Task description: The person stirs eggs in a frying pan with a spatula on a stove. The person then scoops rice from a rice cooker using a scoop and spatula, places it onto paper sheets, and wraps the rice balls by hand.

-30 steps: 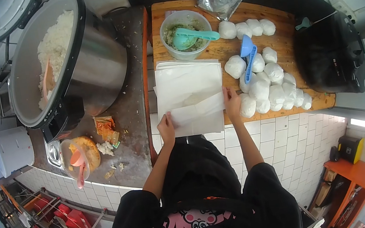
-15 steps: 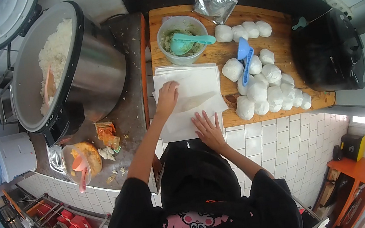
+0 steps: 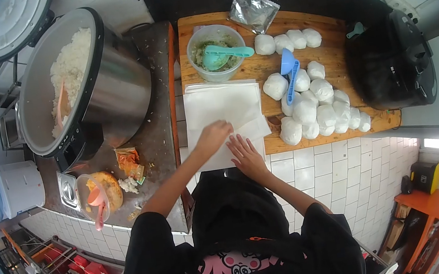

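Observation:
A stack of white paper sheets point(image 3: 214, 101) lies at the front left of the wooden table. My left hand point(image 3: 215, 136) is over the middle of the stack, fingers curled in on the paper; what they may hold is too small to make out. Just right of and below it, my right hand point(image 3: 247, 154) lies flat with fingers spread on the top sheet. Behind the stack stands a clear tub point(image 3: 232, 72) of green-flecked food with a turquoise scoop point(image 3: 235, 51) in it. White wrapped balls point(image 3: 304, 110) sit to the right, a blue scoop point(image 3: 291, 72) resting on them.
A large cooker point(image 3: 119, 89) full of rice point(image 3: 74, 56) stands on the dark counter point(image 3: 164, 162) at left, with a tub of orange food point(image 3: 108, 190) nearer me. Foil packaging point(image 3: 253, 11) lies at the wooden table's back. A black appliance point(image 3: 390, 63) stands at the right.
Both hands left the lifted sheet's edges and came down on the paper. My left hand then moved from the stack's upper part toward my right hand, its fingers curling. The view shifted slightly.

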The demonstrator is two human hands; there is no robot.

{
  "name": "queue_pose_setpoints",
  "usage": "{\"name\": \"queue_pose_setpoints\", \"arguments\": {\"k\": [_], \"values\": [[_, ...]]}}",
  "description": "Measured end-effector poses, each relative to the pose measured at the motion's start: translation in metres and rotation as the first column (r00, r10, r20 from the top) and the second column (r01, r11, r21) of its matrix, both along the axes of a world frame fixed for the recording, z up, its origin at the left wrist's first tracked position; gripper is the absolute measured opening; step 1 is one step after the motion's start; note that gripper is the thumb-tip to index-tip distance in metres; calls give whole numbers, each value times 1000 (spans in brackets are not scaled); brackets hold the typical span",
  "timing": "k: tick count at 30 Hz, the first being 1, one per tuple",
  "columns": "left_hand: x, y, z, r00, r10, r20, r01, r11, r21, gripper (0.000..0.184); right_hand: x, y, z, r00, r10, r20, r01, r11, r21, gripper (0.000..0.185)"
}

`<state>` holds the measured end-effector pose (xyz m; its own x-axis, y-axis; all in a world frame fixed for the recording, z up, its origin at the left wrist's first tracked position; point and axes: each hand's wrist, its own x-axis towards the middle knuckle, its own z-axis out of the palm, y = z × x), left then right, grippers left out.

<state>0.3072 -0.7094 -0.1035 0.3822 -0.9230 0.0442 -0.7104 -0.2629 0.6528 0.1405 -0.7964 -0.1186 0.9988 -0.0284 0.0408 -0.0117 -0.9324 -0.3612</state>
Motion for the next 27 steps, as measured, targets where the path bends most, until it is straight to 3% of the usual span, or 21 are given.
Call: {"name": "queue_pose_setpoints", "arguments": {"k": [2, 5, 8, 9, 10, 11, 12, 14, 15, 16, 17, 18, 19, 21, 22, 24, 25, 27], "values": [[-24, 11, 3, 975, -42, 217, 47, 999, -16, 20, -1, 0, -3, 1000, -1, 15, 1, 999, 41, 55], [-48, 18, -14, 957, 70, 280, -29, 988, -150, 24, -4, -1, -15, 1000, 3, -9, -3, 999, 48, 51], [-61, 21, -16, 958, 142, 249, -104, 981, -162, 31, 1, -10, -4, 991, 17, 132, -35, 991, 132, 38], [-67, 22, -15, 957, 153, 248, -114, 980, -166, 31, 2, -14, 5, 994, -63, 94, 36, 964, 262, 32], [-73, 23, -12, 940, 195, 279, -156, 975, -155, 33, 7, -16, 17, 989, -138, 47, 109, 916, 386, 25], [-80, 26, -10, 922, 232, 311, -196, 970, -142, 36, 18, -12, 28, 960, -164, 226, 76, 933, 352, 17], [-88, 31, -15, 921, 235, 312, -200, 970, -140, 36, 31, -6, 33, 961, -160, 225, 72, 932, 355, 17], [-103, 38, -32, 926, 216, 309, -261, 959, 111, 46, 49, 3, 39, 918, -47, 394, -116, 917, 381, 16], [-105, 36, -27, 927, 216, 308, -260, 959, 111, 46, 48, 0, 32, 928, -50, 368, -78, 943, 323, 17], [-107, 33, -19, 919, 269, 287, -296, 953, 57, 50, 39, -11, 11, 929, -50, 367, -77, 943, 323, 17], [-108, 31, -13, 909, 322, 263, -335, 942, 3, 54, 24, -29, -21, 933, -270, 238, 219, 951, 219, 17], [-109, 32, -13, 907, 329, 263, -341, 940, -1, 54, 16, -44, -37, 862, -487, 140, 481, 874, 74, 17], [-110, 32, -14, 906, 338, 257, -354, 935, 16, 56, 20, -54, -24, 868, -475, 146, 469, 880, 73, 17], [-110, 33, -12, 897, 362, 254, -375, 927, 0, 57, 18, -62, 2, 727, -660, 190, 615, 749, 247, 17], [-110, 34, -12, 898, 364, 247, -377, 926, 7, 57, 22, -54, 4, 731, -658, 181, 615, 750, 244, 17], [-107, 31, -13, 897, 412, 159, -407, 911, -63, 53, 36, -41, 5, 869, -481, 113, 345, 754, 559, 17], [-105, 29, -15, 898, 411, 155, -406, 911, -66, 53, 37, -43, -17, 890, -439, 124, 333, 810, 483, 18], [-99, 28, -25, 846, 526, -85, -532, 830, -165, 42, 37, -55, -54, 898, -435, 67, 341, 784, 520, 17]]}}
